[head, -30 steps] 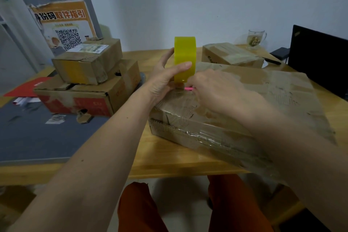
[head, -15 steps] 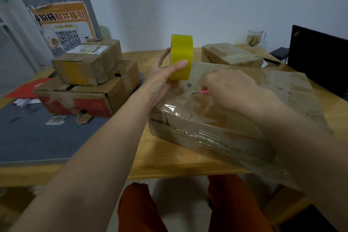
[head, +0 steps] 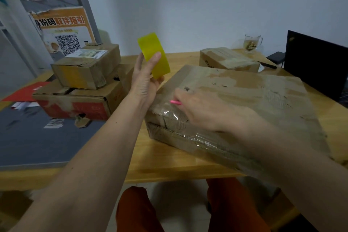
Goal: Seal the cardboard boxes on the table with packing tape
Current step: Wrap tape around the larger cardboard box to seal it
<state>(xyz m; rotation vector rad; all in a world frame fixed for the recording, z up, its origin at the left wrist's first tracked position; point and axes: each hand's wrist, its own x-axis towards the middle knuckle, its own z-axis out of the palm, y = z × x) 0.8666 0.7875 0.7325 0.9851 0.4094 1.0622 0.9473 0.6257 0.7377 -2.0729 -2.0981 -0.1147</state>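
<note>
Nearest, knees: two orange-clad legs (head: 135, 211) show below the table's front edge.
Table: pale wooden table (head: 175, 164), with a grey mat (head: 37, 141) covering its left part.
Right hand: the right hand (head: 205, 113) lies on the near-left corner of the large box, fingers curled round a thin pink tool (head: 175, 102) whose tip pokes out toward the left; what the tool is I cannot tell.
Large box: the large flat cardboard box (head: 244, 103) sits on the table's right half, its top scuffed, with clear film glinting along its near side and corner.
Left hand: the left hand (head: 146, 83) is raised just left of the large box, thumb across the front and fingers behind, holding the tape roll clear of the cardboard.
Tape roll: the yellow tape roll (head: 154, 56) is tilted, its top leaning left, and is off the box.
Left stack: a small box (head: 88, 68) with a white label rests on a wider red-printed box (head: 79, 101).
Far box: another taped box (head: 227, 60) stands behind the large one.
Back edge: a glass mug (head: 252, 43) near the wall, a black pen (head: 267, 65), and a dark screen (head: 316, 66) at the right.
Wall side: a poster (head: 66, 32) with a QR code leans at the left.
</note>
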